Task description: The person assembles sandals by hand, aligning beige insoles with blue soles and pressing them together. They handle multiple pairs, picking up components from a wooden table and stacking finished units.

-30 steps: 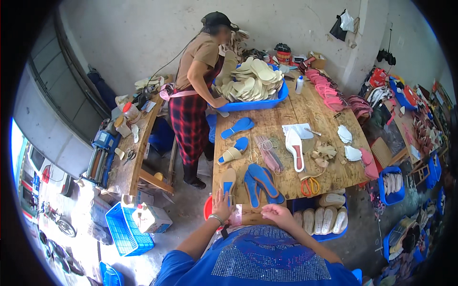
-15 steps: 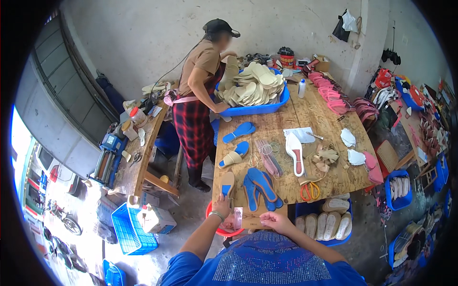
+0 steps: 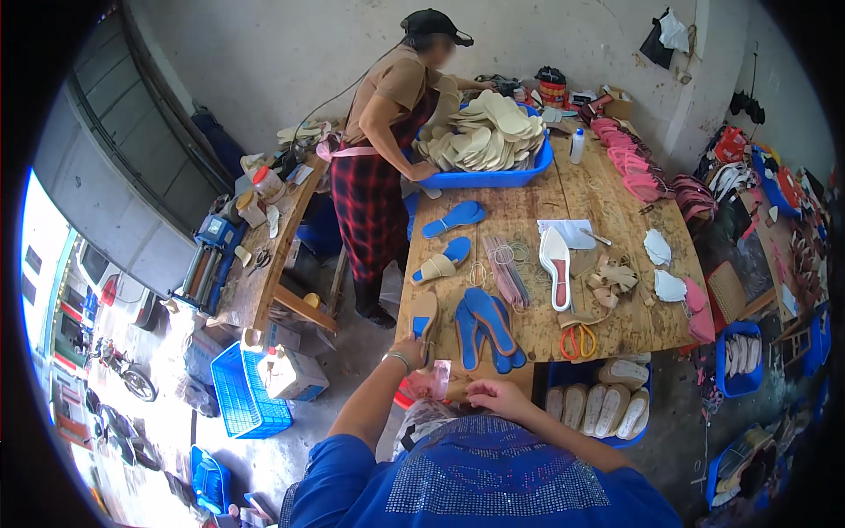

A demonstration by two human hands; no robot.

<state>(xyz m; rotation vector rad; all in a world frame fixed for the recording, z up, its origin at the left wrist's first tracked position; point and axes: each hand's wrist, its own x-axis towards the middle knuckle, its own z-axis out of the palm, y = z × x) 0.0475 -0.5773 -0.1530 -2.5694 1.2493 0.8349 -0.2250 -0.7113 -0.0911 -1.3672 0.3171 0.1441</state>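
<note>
Hands first, since it's just the one head view looking down. Left hand (image 3: 407, 354) is out at the near-left edge of the wooden workbench (image 3: 616, 220), fingers closed around a tan-and-blue insole (image 3: 423, 315) that lies at that corner. Right hand (image 3: 495, 396) sits lower and closer to the body, just off the table's near edge, fingers curled; can't tell if it's pinching anything. Between the two hands there's a small pink tag-like piece (image 3: 440, 380), too small to make out who's actually gripping it. So the hands are apart, with that pink bit in the gap.

Right beside the held insole lies a pair of blue insoles (image 3: 488, 327), and next to those orange-handled scissors (image 3: 577, 341). Further up the bench: a white sole with a red centre (image 3: 556, 255), two more blue insoles (image 3: 452, 218), and pink soles (image 3: 627, 158) along the far right edge.

At the far end a person in a tan shirt and plaid skirt leans over a blue tray (image 3: 519, 172) piled with beige insoles. Under the bench's near edge, a blue crate (image 3: 563, 377) holds pale soles.
</note>
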